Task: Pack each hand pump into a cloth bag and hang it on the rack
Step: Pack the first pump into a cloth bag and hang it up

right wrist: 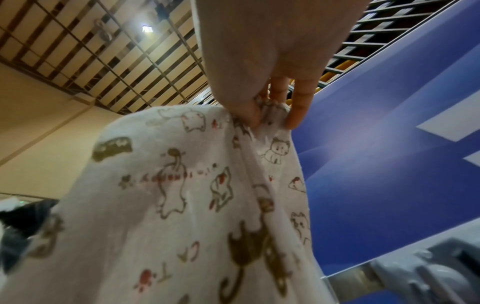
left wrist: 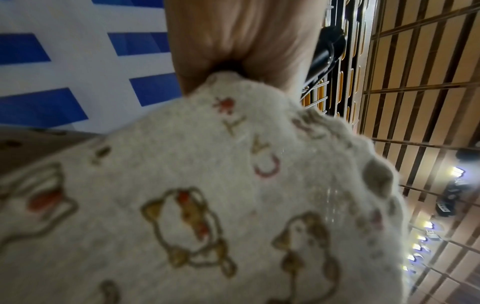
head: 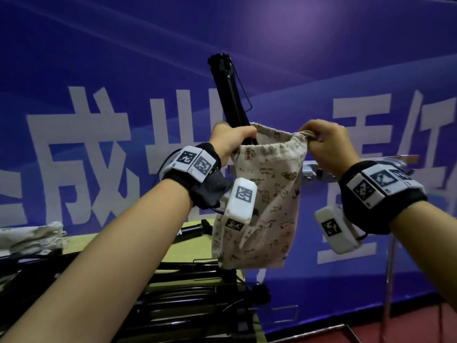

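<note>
at the lower left of the head view, more black hand pumps (head: 197, 288) lie piled on a yellow-green table (head: 188, 253), with folded printed bags (head: 32, 236) at the left edge. mid-frame, the left hand (head: 230, 142) pinches the left rim of a cat-print cloth bag (head: 262, 201) and the right hand (head: 326, 144) pinches its right rim. a black hand pump (head: 228, 90) stands tilted in the bag's mouth, handle toward upper centre. behind the bag's right side is a metal rack bar (head: 319, 169), then a blue banner (head: 346, 58).

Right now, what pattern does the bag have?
The bag is cream cloth with small cartoon cats; right wrist view shows it best.
</note>
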### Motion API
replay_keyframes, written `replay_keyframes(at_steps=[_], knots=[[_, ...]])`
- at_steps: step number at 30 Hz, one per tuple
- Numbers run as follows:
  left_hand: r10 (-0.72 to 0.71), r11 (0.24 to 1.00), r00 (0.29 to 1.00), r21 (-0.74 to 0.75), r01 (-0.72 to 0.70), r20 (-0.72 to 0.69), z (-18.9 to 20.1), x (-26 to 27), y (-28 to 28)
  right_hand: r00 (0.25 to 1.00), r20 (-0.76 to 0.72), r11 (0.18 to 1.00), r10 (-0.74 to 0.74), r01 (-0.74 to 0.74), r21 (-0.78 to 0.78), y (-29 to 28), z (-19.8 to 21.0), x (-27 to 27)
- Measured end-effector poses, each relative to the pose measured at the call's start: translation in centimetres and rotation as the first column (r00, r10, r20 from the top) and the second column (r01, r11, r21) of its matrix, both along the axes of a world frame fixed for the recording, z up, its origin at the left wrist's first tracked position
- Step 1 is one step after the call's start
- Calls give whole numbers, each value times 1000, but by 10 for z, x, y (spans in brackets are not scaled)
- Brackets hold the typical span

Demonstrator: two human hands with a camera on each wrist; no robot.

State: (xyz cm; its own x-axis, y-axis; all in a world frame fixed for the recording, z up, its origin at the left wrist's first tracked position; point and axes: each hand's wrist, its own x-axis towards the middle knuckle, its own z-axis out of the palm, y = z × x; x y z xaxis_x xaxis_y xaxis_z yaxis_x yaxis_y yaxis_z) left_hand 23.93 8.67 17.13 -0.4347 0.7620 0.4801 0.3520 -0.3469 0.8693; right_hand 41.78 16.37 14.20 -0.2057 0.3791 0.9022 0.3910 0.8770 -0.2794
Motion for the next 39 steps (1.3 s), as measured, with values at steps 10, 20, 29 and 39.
replay_keyframes(at_steps=[10, 20, 29, 39], knots=[[-132, 990, 991, -48, 133, 14, -29, 50, 35, 987, -130, 991, -95, 80, -110, 28, -16, 38], [-189, 973, 974, -109, 202, 123, -82, 69, 63, 977, -116, 961, -181, 151, -233, 47, -55, 56], [-177, 946, 924, -200, 255, 338, -148, 62, 65, 979, 76, 905, -188, 203, -373, 64, -110, 49], [-199, 933, 927, -228, 279, 317, -185, 55, 59, 948, 217, 847, -230, 305, -435, 65, -153, 40]])
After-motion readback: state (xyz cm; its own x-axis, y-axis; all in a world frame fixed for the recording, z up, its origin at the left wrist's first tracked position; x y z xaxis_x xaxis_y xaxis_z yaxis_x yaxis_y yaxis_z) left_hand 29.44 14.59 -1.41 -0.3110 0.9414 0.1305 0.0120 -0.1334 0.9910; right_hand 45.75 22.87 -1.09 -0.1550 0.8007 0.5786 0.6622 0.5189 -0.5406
